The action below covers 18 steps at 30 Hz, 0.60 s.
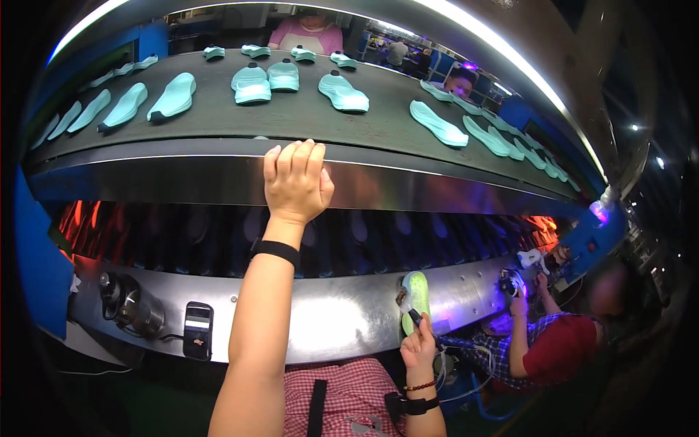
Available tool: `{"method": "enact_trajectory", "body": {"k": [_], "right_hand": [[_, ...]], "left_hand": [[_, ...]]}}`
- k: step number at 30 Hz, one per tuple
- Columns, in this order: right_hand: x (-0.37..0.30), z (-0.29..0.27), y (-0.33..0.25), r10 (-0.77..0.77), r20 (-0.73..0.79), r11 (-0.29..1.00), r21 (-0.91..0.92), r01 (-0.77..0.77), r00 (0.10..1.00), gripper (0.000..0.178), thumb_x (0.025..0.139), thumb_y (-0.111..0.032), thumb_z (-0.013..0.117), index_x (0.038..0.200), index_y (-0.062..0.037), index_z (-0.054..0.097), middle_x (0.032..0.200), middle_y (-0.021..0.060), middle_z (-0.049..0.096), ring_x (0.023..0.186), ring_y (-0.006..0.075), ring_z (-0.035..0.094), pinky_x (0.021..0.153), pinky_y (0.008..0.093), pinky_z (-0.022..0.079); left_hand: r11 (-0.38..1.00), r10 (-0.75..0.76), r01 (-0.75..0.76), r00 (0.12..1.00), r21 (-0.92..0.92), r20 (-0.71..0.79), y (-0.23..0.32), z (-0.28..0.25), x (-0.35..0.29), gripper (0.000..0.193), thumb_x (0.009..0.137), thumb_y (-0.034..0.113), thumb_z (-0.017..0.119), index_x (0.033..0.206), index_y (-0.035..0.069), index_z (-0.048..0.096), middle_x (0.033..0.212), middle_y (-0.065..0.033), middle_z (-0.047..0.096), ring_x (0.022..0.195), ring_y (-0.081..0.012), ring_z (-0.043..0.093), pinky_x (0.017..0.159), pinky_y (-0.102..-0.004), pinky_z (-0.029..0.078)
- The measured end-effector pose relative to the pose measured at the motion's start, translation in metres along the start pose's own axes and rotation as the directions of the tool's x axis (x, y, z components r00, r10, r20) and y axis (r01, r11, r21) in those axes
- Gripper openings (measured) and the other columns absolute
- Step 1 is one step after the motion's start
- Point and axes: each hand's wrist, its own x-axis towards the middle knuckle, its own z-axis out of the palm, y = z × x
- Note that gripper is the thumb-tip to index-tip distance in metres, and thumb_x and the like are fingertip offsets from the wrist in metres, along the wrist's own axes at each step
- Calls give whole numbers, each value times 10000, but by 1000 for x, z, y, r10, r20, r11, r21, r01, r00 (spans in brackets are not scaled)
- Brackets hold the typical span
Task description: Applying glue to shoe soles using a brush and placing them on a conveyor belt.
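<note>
My left hand point(298, 178) reaches up to the front rail point(182, 154) of the upper conveyor. Its fingers are bent together over the rail's top edge, so whatever they may hold is hidden. Just left of them, a pale sliver point(261, 138) shows above the rail. Lower right, my right hand point(418, 345) grips the dark handle of a brush point(413, 315). The brush head lies over a yellow-green shoe sole point(417, 288) on the metal ledge point(331, 320).
Several mint-green shoe pieces point(251, 84) sit on the dark belt point(218, 120). A dark bottle point(132, 304) and a phone point(197, 331) are on the ledge at left. To the right, a co-worker in a red sleeve point(561, 346) handles a shoe point(512, 282). Orange heaters point(542, 231) glow below the belt.
</note>
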Motion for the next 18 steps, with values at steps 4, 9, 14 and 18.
{"method": "enact_trajectory", "body": {"k": [4,9,14,18], "right_hand": [[-7,5,-7,-43,-65,996,-76,38,997,196,924,-136,430,1075,-86,546,764,39,608,316,43,269,313,182,234],[-4,0,-14,-81,-29,990,-119,78,996,177,914,-139,455,1049,-103,564,785,42,612,321,45,270,305,185,208],[-2,-8,-3,-46,-44,998,-39,44,998,179,859,-88,550,1032,-89,594,588,-60,457,338,36,263,320,197,203],[-5,-4,-3,-56,-4,996,-71,55,998,178,898,-128,492,1050,-111,583,466,-44,384,320,43,242,336,197,196]], "left_hand": [[999,23,-23,1000,30,8,0,-1,1,343,722,232,465,1030,109,556,1058,-38,538,1038,-198,460,971,-405,263],[999,3,-6,998,50,59,-2,-2,1,361,718,226,489,1062,130,543,1069,-40,541,1046,-206,462,965,-417,270],[991,46,-53,997,120,67,-10,0,-2,353,772,223,469,1110,147,533,1107,-22,543,1064,-194,464,968,-378,265],[983,38,-50,997,177,69,-12,0,-1,335,816,218,421,1115,145,553,1127,-3,538,1085,-160,457,981,-329,254]]}}
